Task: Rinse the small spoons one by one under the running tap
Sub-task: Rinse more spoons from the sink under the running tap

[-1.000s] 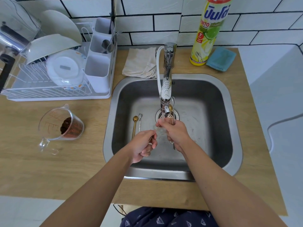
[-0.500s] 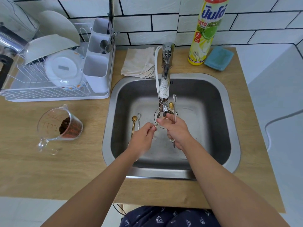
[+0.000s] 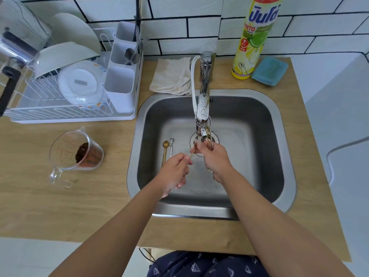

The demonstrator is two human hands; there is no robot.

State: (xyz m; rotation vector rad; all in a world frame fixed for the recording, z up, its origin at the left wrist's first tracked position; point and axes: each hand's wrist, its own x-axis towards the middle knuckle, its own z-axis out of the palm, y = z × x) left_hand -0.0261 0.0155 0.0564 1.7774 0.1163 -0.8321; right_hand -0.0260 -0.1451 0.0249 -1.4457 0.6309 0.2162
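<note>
Two spoons [image 3: 167, 149], one gold, one silver, lie side by side at frame centre on the sink [image 3: 249, 108] floor, bowls toward the wall. Left hand [image 3: 175, 172] pinches a thin gold spoon [image 3: 192, 153] slanting up-right to the tap [image 3: 202, 108]. Right hand [image 3: 214, 158] grips several upright spoons [image 3: 209, 136]; number unclear.

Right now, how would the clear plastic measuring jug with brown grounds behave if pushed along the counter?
The clear plastic measuring jug probably slides easily: it looks light, only partly filled. It seems to lean, so a high push may tip it and spill the grounds.
</note>
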